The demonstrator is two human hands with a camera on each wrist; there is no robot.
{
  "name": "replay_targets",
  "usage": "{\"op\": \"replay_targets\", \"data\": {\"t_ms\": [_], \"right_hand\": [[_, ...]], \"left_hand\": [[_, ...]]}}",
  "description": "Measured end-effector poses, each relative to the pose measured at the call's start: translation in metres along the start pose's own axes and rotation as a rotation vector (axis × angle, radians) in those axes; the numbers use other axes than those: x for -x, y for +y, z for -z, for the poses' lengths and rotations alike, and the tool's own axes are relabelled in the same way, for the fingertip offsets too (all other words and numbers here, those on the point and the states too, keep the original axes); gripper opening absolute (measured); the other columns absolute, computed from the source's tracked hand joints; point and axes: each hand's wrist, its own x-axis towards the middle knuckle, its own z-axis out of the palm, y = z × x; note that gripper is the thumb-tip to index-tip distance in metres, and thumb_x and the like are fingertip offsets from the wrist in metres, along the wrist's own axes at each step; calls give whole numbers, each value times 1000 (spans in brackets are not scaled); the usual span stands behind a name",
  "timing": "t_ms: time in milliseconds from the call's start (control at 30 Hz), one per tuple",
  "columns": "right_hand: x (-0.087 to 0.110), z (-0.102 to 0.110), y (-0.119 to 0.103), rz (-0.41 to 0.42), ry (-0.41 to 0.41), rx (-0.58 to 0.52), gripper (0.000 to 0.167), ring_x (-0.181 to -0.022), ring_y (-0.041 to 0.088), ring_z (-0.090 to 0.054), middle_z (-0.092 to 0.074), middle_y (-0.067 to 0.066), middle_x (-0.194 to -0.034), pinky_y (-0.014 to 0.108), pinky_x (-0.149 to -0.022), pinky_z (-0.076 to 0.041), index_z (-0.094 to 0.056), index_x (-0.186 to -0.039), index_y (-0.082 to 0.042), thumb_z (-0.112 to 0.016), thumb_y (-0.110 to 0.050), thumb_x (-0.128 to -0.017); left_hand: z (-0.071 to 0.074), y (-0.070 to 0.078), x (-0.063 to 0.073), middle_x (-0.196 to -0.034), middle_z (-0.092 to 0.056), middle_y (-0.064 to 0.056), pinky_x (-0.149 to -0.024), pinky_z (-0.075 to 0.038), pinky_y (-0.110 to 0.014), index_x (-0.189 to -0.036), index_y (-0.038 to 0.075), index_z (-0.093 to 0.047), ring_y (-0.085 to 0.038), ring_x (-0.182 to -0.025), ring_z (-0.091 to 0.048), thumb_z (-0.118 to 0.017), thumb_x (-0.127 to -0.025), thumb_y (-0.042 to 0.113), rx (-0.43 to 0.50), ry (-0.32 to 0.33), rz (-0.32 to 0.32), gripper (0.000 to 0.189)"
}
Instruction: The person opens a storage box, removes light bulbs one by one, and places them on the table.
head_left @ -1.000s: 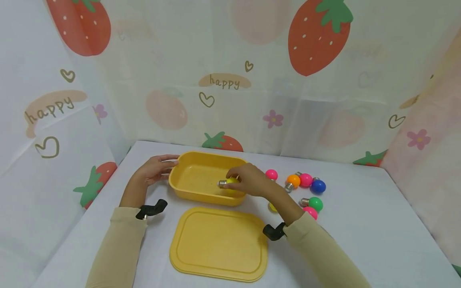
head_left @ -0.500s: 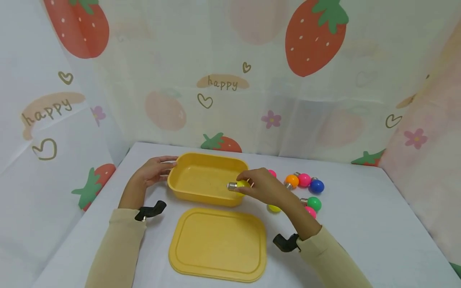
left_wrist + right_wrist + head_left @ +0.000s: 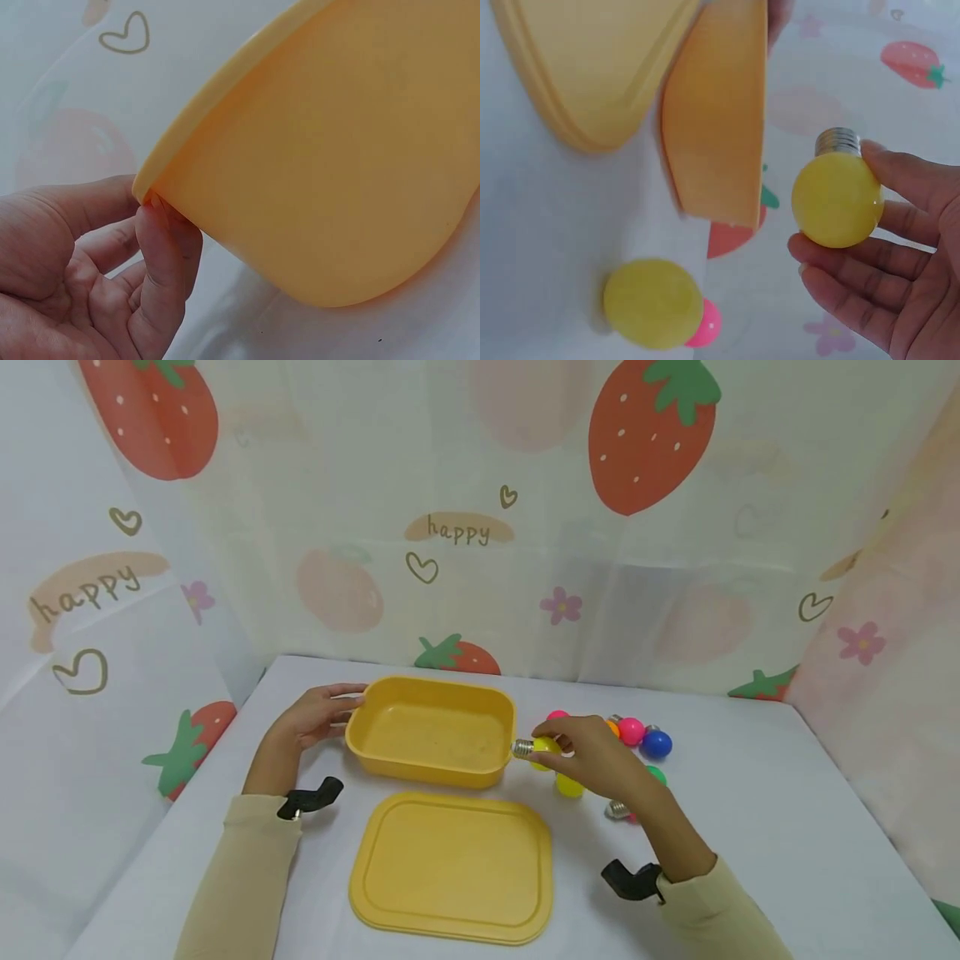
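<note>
Head view: my left hand (image 3: pixel 318 717) held the yellow tub (image 3: pixel 431 735) by its left rim; my right hand (image 3: pixel 592 752) pinched a yellow bulb (image 3: pixel 542 747) just right of the tub, above the surface (image 3: pixel 750 827). Left wrist: fingers (image 3: pixel 161 247) curled under the rim, grip on the tub (image 3: pixel 337 150). Right wrist: grip closed round the bulb (image 3: pixel 838 199); second yellow bulb (image 3: pixel 652 302) lay on the surface below.

Yellow bulb (image 3: pixel 544 747), round with a silver screw base pointing toward the tray, is pinched in the right hand (image 3: pixel 600 757) just beside the right wall of the open, empty yellow tray (image 3: pixel 431 769), whose left rim the left hand (image 3: pixel 315 717) holds.
</note>
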Motion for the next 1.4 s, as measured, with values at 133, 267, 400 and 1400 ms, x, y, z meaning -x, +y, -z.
{"op": "replay_targets", "data": {"t_ms": [133,267,400,1400], "right_hand": [[11,6,9,-53,15,-11,33,-91,17,-65,-73,-2,-105,30,-80,-59,-74,-119,-11,-79,-26,-90],[21,12,16,-45,23,-12,30,-88,16,-63,-73,-3,-105,30,-78,-57,-75,-119,-11,-78,-22,-91],[29,17,21,-46,41,14,28,-87,15,-62,-71,-5,-101,33,-79,-57,-75,-117,-10,-78,-21,-91],[53,29,68,-242,73,30,31,-87,23,-67,-72,7,-102,31,-74,-59,-76,-113,-4,-79,-25,-91]], "left_hand": [[-2,1,-1,-146,-53,-14,-90,-58,-30,-152,10,-46,-20,-110,-62,-69,-98,32,5,-2,4,63],[-3,1,-1,-145,-53,-14,-89,-58,-29,-152,9,-46,-18,-109,-62,-69,-99,32,2,-9,3,62],[-3,2,0,-144,-53,-13,-89,-58,-29,-152,8,-46,-15,-107,-63,-68,-99,32,10,-14,-2,62],[-5,2,-3,-133,-58,-6,-86,-59,-29,-153,8,-44,-14,-103,-64,-68,-99,31,16,-26,-5,63]]}}
